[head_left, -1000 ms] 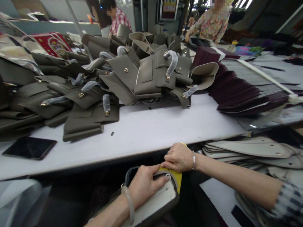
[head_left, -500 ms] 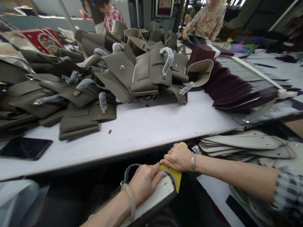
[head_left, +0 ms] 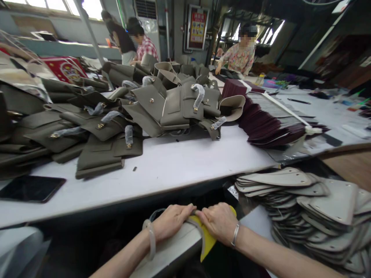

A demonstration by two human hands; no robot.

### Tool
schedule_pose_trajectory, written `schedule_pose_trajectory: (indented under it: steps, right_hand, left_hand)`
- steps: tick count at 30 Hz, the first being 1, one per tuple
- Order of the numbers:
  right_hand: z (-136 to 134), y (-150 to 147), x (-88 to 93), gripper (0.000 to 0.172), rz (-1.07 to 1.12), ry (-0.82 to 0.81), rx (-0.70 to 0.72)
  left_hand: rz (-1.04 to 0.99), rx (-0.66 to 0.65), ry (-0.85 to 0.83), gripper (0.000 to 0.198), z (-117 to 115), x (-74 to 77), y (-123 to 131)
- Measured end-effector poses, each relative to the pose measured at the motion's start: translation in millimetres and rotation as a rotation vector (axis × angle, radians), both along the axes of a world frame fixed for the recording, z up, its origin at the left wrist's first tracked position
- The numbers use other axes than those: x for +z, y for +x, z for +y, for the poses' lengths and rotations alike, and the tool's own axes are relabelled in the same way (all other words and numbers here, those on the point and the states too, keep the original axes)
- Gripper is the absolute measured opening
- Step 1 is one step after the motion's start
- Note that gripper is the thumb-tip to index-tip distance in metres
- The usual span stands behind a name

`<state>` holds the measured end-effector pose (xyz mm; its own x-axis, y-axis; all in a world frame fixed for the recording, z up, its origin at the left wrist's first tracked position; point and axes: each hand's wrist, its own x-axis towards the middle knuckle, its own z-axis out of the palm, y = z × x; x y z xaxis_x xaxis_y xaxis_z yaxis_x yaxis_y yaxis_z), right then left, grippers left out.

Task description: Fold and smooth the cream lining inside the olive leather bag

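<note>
My left hand (head_left: 173, 221) is closed over the top edge of a bag body (head_left: 174, 249) with a pale face and a dark side, low in front of me. A curved piece with a yellow face and a grey edge (head_left: 207, 242) sits at the right end of the bag body. My right hand (head_left: 218, 222) grips this yellow-faced piece, its thumb pressed at the upper corner close to my left fingertips. What lies under the fingers is hidden. Behind my left hand shows part of a wrapped handle (head_left: 157, 214).
Olive-grey bags (head_left: 176, 106) with wrapped handles lie heaped on the white table (head_left: 185, 158). A phone (head_left: 31, 188) is at the left, a tied stack of maroon sheets (head_left: 265, 119) at the right. Pale cut pieces (head_left: 327, 200) are piled right of my arm. Several people work behind.
The view has tilted up. My right hand has come lower, its thumb now at the piece's upper corner. My left hand has flattened over the bag's top edge.
</note>
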<state>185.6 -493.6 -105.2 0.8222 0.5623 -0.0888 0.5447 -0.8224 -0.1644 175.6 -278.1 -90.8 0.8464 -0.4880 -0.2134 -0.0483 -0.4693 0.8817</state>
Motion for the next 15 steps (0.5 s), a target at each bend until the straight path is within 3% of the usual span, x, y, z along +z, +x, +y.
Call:
schedule_pose_trajectory:
  steps: [3,6,9,12,15]
  right_hand:
    - [-15.0,-10.0,-7.4,0.071,0.275,0.299,-0.237]
    - [-24.5,-9.1,-14.7,0.073,0.735,0.827,-0.521]
    - [-19.4,-4.6,-21.8,0.074,1.045,1.191,-0.582]
    - [-3.4,-0.3,-30.0,0.078,1.085,1.268,-0.516]
    - [13.6,3.7,-38.9,0.07,0.892,1.184,-0.484]
  left_hand:
    - [0.145,0.043,-0.079,0.055,4.2,0.1,2.5]
    - [0.206,0.053,-0.082,0.047,2.2,-1.3,4.6]
    - [0.189,0.044,-0.054,0.041,-2.6,-2.7,7.9]
    - [0.148,0.042,-0.012,0.037,-6.0,-2.8,10.4]
    - [0.068,0.072,0.041,0.032,-8.7,-0.9,8.9]
